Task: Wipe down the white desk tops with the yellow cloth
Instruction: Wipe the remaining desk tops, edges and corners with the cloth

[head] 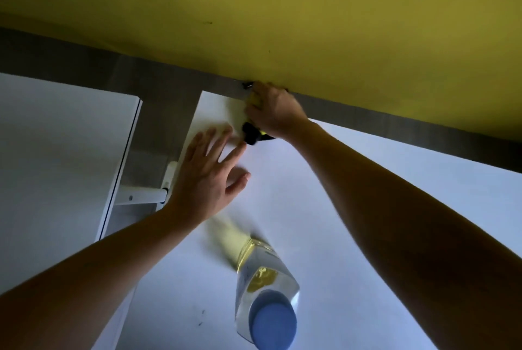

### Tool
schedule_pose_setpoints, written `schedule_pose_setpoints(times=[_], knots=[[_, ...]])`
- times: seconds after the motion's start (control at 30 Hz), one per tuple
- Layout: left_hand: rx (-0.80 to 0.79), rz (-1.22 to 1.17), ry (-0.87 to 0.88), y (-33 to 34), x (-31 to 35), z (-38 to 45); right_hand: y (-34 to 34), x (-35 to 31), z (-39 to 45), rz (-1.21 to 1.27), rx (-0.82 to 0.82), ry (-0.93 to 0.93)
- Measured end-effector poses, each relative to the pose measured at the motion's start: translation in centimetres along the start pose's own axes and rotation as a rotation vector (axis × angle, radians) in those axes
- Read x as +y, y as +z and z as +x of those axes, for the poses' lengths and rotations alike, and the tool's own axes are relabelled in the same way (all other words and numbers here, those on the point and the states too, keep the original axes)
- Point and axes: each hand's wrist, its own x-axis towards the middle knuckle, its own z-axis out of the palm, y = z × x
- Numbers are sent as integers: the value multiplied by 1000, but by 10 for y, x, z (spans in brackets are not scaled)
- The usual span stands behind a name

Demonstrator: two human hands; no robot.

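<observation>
White desk top (353, 208) below yellow wall (282, 10)

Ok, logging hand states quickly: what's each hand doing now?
Left hand: open, fingers spread flat on the desk.
Right hand: holding the cloth.

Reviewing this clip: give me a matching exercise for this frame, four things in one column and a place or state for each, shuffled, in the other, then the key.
1. left hand
2. right hand
3. clear bottle
4. second desk top

A. stands near the desk's front edge, blue cap on
B. on the yellow cloth at the far corner
C. fingers spread, flat on the desk top
D. across a gap, to the left

Pairs: 1-C, 2-B, 3-A, 4-D
</observation>
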Motion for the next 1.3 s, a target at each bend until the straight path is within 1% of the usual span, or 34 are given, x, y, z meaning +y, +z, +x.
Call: schedule_pose_setpoints(times=[0.07, 0.17, 0.27, 0.37, 0.5, 0.6, 0.67, 0.73, 0.8, 0.87, 1.0, 1.07, 1.17, 1.23, 1.3], knots=[[-142, 69, -9, -10, 4, 8, 3, -14, 6, 12, 4, -27], [-345, 124, -26, -27, 14, 23, 0, -9, -1, 37, 17, -8], [-464, 142, -81, -37, 24, 33, -9, 9, -16, 66, 24, 58], [-528, 188, -102, -44, 32, 38, -26, 47, -41, -5, 70, 87], [-635, 137, -125, -48, 43, 47, -56, 130, -85, -42, 110, 156], [-653, 126, -87, -53, 59, 55, -80, 171, -115, -5, 116, 176], [-630, 118, -12, -56, 76, 63, -87, 179, -125, 6, 115, 173], [-697, 135, 35, -53, 97, 69, -87, 177, -124, -5, 135, 173], [-812, 178, 1, -47, 114, 74, -81, 169, -114, -3, 139, 168], [-876, 192, -59, -42, 123, 76, -70, 151, -98, -8, 108, 134], [-921, 206, -125, -36, 127, 76, -47, 101, -70, 15, 99, 72], [-917, 218, -150, -33, 131, 76, -43, 93, -68, 27, 116, 57], [-884, 208, -194, -27, 141, 75, -49, 110, -84, 68, 159, 65], [-865, 216, -219, -25, 148, 74, -60, 135, -102, 74, 189, 102], [-883, 212, -247, -24, 153, 78, -74, 172, -121, 49, 214, 150]])
